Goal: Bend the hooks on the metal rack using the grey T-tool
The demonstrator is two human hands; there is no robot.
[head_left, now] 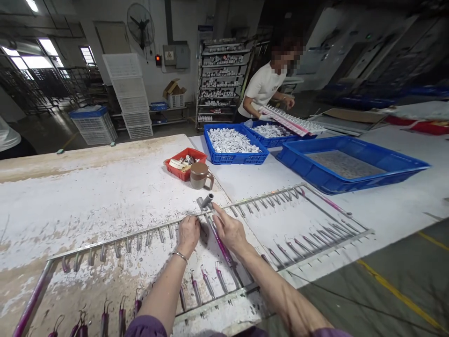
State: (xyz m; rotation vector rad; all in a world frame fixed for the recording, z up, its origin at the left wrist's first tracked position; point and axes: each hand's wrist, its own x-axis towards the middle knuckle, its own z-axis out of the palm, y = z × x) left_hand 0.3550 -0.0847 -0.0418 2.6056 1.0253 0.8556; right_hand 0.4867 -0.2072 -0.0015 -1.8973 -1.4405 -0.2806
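A long metal frame (140, 232) lies flat on the worktable, its rails lined with small hanging pegs and wire hooks, some coated purple. My left hand (189, 232) is closed at the frame's far rail, left of the central crossbar (220, 245). Whatever its bent fingers pinch there is hidden. Just right of the crossbar is my right hand (229, 229), with the index finger stretched toward a short grey metal tube (208, 200) and the thumb apart. The tube sticks up where crossbar and far rail meet. No object shows in my right hand.
Beyond the frame stand a brown mug (199, 176), a red basket (180, 175) of scraps and a blue crate (233, 157) of small white pieces. A shallow blue tray (351, 182) sits at right. A co-worker (263, 86) holds a rack of white pieces behind the crates.
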